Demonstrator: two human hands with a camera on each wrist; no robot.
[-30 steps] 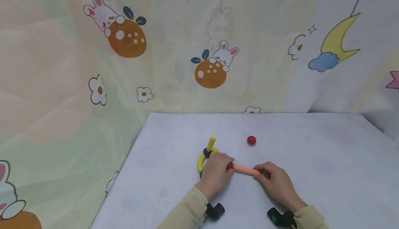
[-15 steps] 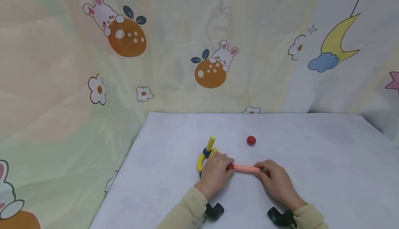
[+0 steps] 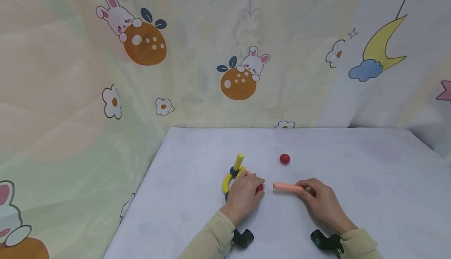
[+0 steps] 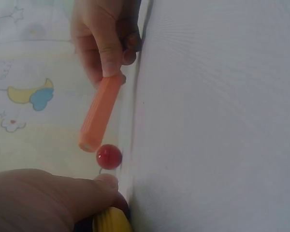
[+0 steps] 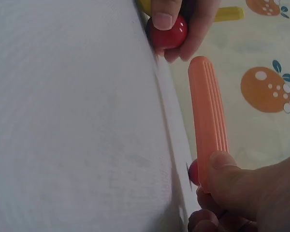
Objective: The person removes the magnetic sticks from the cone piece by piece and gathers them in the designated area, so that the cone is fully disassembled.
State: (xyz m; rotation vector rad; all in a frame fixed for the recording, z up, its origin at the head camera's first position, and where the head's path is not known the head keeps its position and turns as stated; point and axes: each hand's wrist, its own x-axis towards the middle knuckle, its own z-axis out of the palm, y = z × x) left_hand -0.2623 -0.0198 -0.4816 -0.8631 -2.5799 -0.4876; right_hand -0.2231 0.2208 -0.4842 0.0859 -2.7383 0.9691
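My right hand (image 3: 322,204) pinches one end of a ridged orange toy rod (image 3: 286,187) between thumb and fingers. Its free end points left, a short gap away from the red ball (image 5: 170,34) in my left hand (image 3: 244,192). The left thumb and fingers grip that ball. Partly covered by the left hand is a toy frame of yellow rods, one curved (image 3: 225,184) and one straight (image 3: 239,161), joined by a dark blue ball (image 3: 233,171). A bit of another orange piece (image 3: 249,172) shows behind the left knuckles.
A loose red ball (image 3: 284,158) lies on the white tabletop (image 3: 370,188), beyond the hands. Black wrist devices (image 3: 243,238) sit under both wrists. A printed cloth (image 3: 197,55) with rabbits and flowers hangs behind the table.
The orange rod has come away from the red ball at the left hand and moved right with my right hand. My left hand stays in place.
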